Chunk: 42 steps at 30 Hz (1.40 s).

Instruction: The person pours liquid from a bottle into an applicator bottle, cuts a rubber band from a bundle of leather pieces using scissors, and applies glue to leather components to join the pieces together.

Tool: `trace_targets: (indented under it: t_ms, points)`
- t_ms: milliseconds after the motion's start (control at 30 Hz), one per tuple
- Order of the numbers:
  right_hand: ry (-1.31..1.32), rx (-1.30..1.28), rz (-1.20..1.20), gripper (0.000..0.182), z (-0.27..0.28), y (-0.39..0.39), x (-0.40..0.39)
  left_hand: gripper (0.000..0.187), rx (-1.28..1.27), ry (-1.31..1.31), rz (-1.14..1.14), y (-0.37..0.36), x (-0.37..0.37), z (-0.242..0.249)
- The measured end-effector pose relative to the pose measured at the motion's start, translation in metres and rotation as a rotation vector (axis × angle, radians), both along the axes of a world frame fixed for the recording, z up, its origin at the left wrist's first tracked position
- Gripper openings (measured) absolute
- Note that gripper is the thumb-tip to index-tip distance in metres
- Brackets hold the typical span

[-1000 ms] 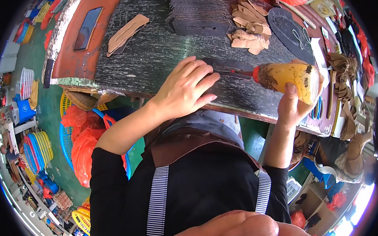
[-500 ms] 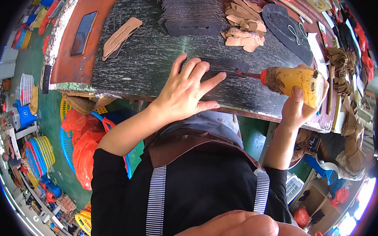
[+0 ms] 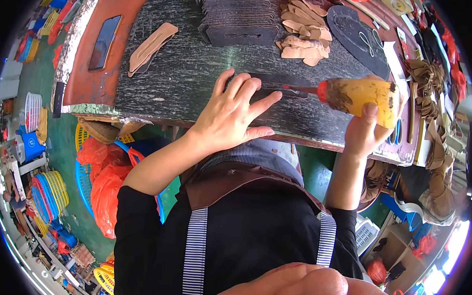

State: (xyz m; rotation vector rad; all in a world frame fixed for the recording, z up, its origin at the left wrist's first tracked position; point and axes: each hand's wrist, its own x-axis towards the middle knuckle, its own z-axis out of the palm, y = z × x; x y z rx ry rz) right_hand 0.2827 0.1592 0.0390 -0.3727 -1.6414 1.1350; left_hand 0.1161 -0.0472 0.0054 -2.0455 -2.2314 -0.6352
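Observation:
My right hand [image 3: 364,131] is wrapped round a yellow glue bottle [image 3: 365,100] with a red collar, tipped on its side. Its thin nozzle points left, and the tip is over a dark leather piece [image 3: 295,87] lying on the bench. My left hand [image 3: 234,113] rests with spread fingers at the left part of that piece, fingertips on or beside it, partly hiding it. Behind the hands stands a row of stacked dark pieces [image 3: 240,23]. Right of the row lies a loose pile of tan pieces [image 3: 307,33].
A tan piece on a dark one [image 3: 151,48] lies at the left of the dark worktop [image 3: 165,95]. A phone [image 3: 104,43] is on the red edge. Scissors [image 3: 372,43] rest on a dark sheet [image 3: 349,32] at the back right. Red bags [image 3: 107,179] hang below left.
The glue bottle and my right hand have shifted left, so the nozzle tip is farther along the dark piece, nearer my left fingers. My left hand stays in place.

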Motion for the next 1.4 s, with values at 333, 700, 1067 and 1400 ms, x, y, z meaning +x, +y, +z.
trace_targets:
  t_ms: [333,700,1067,1400]
  points:
    - [-0.113,0.061,0.025,0.066,-0.003,-0.021,-0.031,0.069,0.008,-0.014,0.006,-0.002,0.0,0.0]
    - [-0.159,0.238,-0.142,0.047,0.01,0.005,0.005,0.069,0.009,-0.006,-0.004,-0.001,-0.002,-0.002]
    - [-0.035,-0.012,0.06,0.07,-0.002,-0.011,-0.009,0.068,0.016,0.002,-0.001,0.0,0.0,0.0]
    - [-0.161,0.123,0.023,0.067,0.007,-0.022,-0.024,0.069,0.021,0.008,-0.004,0.0,0.0,0.002]
